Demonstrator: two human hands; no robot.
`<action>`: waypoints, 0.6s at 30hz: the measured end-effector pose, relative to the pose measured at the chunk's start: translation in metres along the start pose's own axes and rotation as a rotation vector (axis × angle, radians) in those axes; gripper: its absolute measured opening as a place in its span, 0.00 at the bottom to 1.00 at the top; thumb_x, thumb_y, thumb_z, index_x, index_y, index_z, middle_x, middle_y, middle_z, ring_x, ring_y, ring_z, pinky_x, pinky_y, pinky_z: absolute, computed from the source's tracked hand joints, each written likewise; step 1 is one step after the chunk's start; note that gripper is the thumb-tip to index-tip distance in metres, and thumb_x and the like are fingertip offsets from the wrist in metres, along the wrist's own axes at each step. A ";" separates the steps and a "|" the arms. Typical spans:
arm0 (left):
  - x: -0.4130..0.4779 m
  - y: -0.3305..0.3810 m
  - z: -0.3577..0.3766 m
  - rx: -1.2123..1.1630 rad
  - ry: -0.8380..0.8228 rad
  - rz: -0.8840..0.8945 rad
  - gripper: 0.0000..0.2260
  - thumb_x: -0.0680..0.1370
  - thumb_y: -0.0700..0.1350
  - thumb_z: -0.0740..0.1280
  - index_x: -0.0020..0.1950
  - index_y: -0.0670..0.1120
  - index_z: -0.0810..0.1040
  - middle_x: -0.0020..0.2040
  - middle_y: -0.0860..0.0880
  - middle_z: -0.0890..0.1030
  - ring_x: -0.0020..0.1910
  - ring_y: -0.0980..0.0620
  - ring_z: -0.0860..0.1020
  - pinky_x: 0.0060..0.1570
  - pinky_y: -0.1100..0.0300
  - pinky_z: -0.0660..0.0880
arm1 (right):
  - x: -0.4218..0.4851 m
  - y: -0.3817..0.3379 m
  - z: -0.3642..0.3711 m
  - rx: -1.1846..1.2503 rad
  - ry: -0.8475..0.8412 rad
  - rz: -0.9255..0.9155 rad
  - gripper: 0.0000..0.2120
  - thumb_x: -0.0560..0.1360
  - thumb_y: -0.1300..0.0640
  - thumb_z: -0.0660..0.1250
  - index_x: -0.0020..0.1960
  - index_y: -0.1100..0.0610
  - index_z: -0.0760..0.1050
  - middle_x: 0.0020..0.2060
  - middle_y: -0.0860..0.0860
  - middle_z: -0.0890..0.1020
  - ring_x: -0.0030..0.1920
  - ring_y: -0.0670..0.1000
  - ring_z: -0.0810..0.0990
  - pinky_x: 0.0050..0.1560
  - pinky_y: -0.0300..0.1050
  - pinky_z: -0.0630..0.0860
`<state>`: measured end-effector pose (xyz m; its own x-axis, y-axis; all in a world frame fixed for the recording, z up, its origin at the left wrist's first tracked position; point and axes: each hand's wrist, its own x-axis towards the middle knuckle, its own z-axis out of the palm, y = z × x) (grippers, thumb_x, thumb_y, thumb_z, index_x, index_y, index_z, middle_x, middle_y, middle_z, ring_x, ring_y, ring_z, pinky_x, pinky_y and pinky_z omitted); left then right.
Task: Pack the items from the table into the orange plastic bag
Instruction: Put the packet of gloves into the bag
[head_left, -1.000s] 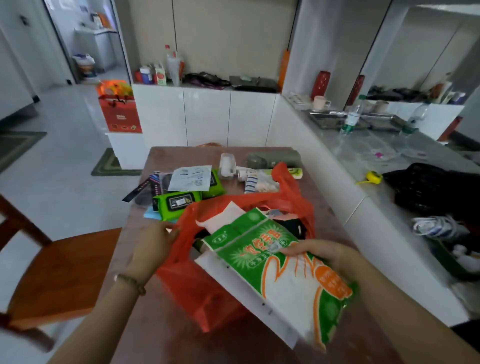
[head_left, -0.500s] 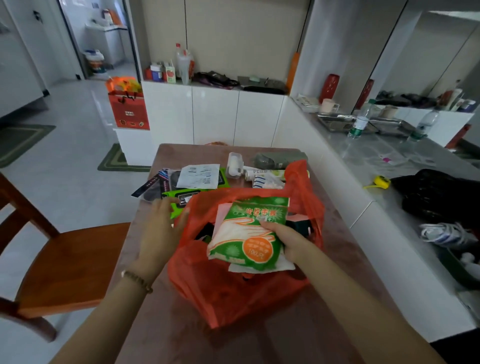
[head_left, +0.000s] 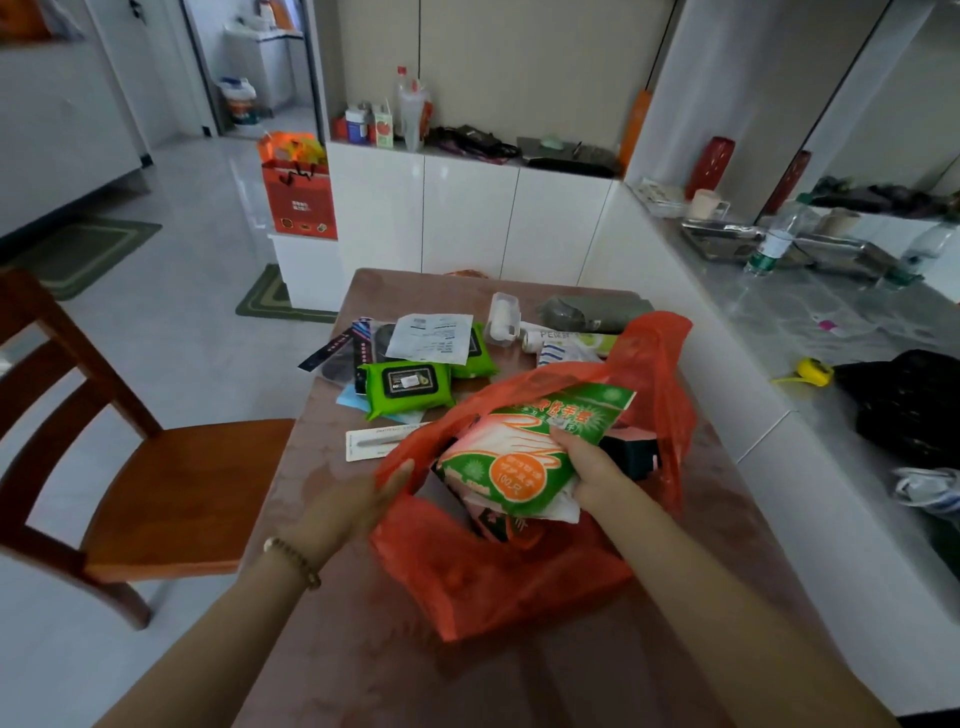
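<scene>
The orange plastic bag (head_left: 498, 582) lies open on the brown table (head_left: 322, 493). My left hand (head_left: 358, 504) grips the bag's left rim and holds the mouth open. My right hand (head_left: 592, 462) is shut on a green, white and orange pack of disposable gloves (head_left: 524, 457), which sits partly inside the bag's mouth. Dark items lie deeper in the bag, mostly hidden. Behind the bag on the table are two green wet-wipe packs (head_left: 408, 387), a white paper sheet (head_left: 431, 338), a small white roll (head_left: 504, 317), a cling-film roll (head_left: 566, 340) and a flat white strip (head_left: 382, 441).
A wooden chair (head_left: 156, 478) stands at the table's left side. A grey counter (head_left: 810, 332) runs along the right with a yellow tape measure (head_left: 813, 371), a black bag (head_left: 914, 405) and bottles. White cabinets (head_left: 467, 218) and a red gift bag (head_left: 298, 192) stand behind the table.
My right hand has carried the glove pack from in front of the bag into its mouth and pushed it deeper. My left hand has slid lower along the bag's left rim.
</scene>
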<state>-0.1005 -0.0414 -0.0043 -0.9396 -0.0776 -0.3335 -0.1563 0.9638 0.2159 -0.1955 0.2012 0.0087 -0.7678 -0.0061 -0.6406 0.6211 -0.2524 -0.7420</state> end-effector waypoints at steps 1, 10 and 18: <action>0.001 -0.004 0.000 -0.108 0.025 -0.001 0.23 0.80 0.58 0.52 0.42 0.42 0.77 0.38 0.43 0.78 0.39 0.46 0.78 0.44 0.57 0.71 | 0.000 0.001 0.004 0.016 0.020 -0.024 0.20 0.76 0.59 0.67 0.67 0.59 0.69 0.60 0.60 0.79 0.51 0.60 0.80 0.44 0.56 0.78; -0.016 -0.027 -0.022 -0.974 0.078 0.152 0.20 0.77 0.59 0.57 0.45 0.45 0.81 0.40 0.52 0.83 0.42 0.58 0.80 0.49 0.62 0.73 | 0.007 0.024 0.018 -0.243 -0.028 -0.080 0.28 0.67 0.50 0.74 0.63 0.59 0.71 0.60 0.54 0.79 0.59 0.56 0.78 0.64 0.56 0.73; 0.028 -0.030 -0.042 -1.015 0.319 -0.022 0.20 0.81 0.55 0.52 0.49 0.43 0.78 0.44 0.50 0.79 0.44 0.54 0.76 0.42 0.63 0.71 | -0.032 -0.044 0.029 -0.498 -0.110 -0.673 0.16 0.71 0.52 0.72 0.56 0.52 0.72 0.53 0.46 0.77 0.58 0.50 0.77 0.61 0.46 0.73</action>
<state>-0.1350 -0.0829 0.0181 -0.9469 -0.2974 -0.1225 -0.2169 0.3090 0.9260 -0.2030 0.1848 0.0678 -0.9938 -0.1080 -0.0274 0.0030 0.2201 -0.9755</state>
